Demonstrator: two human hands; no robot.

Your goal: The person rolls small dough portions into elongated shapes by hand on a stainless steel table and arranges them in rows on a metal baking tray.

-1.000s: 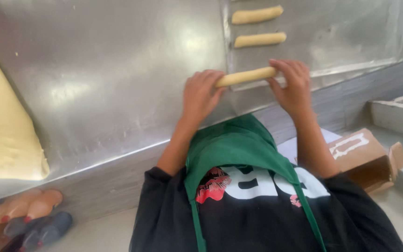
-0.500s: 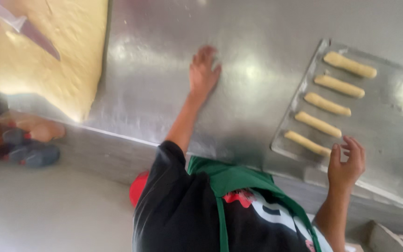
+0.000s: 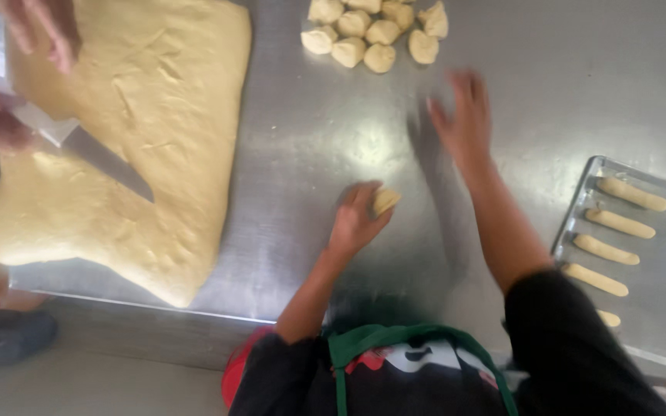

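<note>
Steel table (image 3: pixel 310 139): we clench a dough piece (image 3: pixel 385 201) in left hand (image 3: pixel 358 219), w/ right hand (image 3: pixel 464 119) spread empty nr dough-lump pile (image 3: pixel 375 31), tray (image 3: pixel 580 204) of rolled sticks (image 3: pixel 618 223) alongside.

The left hand (image 3: pixel 358 219), flat and empty on the table (image 3: pixel 310 139) half a second ago, now grips a dough piece (image 3: pixel 385 201). The right hand (image 3: pixel 464 115) is off the tray (image 3: pixel 580 200) edge and hovers spread, blurred, over the table left of the tray.
</note>
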